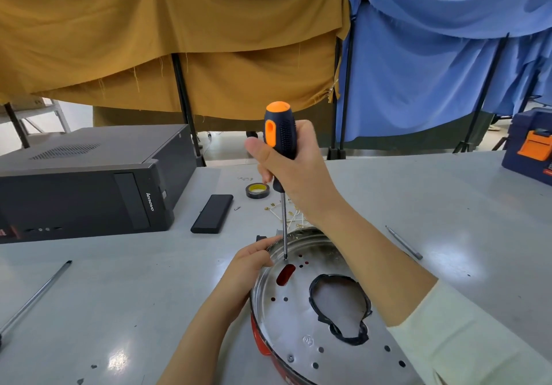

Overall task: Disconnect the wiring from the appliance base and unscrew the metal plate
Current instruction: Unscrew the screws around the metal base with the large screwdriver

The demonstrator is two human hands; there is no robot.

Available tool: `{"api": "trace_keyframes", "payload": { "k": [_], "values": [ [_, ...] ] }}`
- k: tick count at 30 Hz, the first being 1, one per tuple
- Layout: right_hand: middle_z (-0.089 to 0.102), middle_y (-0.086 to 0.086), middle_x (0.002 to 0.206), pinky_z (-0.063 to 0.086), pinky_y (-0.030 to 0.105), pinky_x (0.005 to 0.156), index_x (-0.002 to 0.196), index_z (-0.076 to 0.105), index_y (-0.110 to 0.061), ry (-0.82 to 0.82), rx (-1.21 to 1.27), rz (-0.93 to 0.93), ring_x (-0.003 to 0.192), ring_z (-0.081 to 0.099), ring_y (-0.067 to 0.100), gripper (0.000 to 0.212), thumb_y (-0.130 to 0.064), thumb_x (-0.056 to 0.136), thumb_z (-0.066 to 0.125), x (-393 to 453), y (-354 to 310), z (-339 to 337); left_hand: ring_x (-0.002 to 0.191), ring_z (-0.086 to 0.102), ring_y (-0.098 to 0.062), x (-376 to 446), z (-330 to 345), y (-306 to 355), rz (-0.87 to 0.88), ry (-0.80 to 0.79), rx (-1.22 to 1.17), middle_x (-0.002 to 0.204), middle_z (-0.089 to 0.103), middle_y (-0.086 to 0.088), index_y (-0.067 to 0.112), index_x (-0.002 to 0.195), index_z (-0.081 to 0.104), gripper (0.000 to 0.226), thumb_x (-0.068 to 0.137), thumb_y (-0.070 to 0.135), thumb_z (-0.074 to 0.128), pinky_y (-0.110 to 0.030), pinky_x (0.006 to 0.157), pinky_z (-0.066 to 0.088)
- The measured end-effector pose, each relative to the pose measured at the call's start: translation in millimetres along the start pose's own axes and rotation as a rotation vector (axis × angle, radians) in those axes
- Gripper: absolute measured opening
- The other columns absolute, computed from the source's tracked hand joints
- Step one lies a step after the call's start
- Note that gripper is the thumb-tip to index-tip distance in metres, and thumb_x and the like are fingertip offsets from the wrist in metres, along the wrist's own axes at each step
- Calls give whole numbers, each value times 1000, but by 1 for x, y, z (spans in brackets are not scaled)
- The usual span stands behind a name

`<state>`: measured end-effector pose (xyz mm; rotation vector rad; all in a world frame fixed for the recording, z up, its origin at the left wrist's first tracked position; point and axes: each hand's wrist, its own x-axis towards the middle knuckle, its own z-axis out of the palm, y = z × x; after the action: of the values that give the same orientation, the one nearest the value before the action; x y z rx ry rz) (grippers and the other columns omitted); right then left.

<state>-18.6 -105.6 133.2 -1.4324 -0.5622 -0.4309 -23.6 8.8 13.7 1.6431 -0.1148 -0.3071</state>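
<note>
A round red appliance base [259,343] lies on the grey table, covered by a shiny metal plate [294,322] with several holes and a large black-rimmed opening. My right hand [294,163] grips the black and orange handle of a screwdriver [279,134] held upright. Its tip rests on the plate near the far left rim, at a screw I cannot make out. My left hand [249,265] clasps the base's left rim, fingers curled over the edge. Pale wires with small brass terminals [291,216] lie on the table just behind the base.
A black Lenovo computer case [86,181] lies at the left. A flat black box [212,213] and a roll of tape [257,190] sit behind the base. Metal rods lie at the left [35,295] and right [403,242]. A blue toolbox [530,145] stands far right.
</note>
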Motion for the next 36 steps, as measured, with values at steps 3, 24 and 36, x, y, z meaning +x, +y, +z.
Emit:
{"api": "trace_keyframes", "payload": {
  "k": [3, 24, 36],
  "values": [
    [52, 7, 77, 49, 25, 58, 95, 44, -12, 172, 58, -37, 58, 52, 12, 33, -28, 82, 71, -5, 6, -2, 109, 61, -23, 1, 0, 0, 5, -3, 10, 110, 70, -4, 22, 109, 70, 51, 79, -4, 39, -38, 99, 45],
    [57, -1, 76, 43, 24, 55, 103, 48, -17, 124, 257, -38, 58, 45, 11, 22, -35, 92, 43, -9, 19, -13, 111, 60, -26, 0, 3, 3, 5, 24, 5, 113, 68, -8, 17, 114, 67, 51, 80, -7, 37, -39, 101, 44],
    [59, 1, 80, 47, 25, 58, 104, 49, -18, 137, 218, -45, 62, 50, 13, 19, -32, 91, 44, -9, 22, -13, 110, 60, -25, -1, 2, 2, -6, 22, -16, 111, 69, -6, 18, 113, 68, 52, 80, -7, 38, -38, 101, 44]
  ]
}}
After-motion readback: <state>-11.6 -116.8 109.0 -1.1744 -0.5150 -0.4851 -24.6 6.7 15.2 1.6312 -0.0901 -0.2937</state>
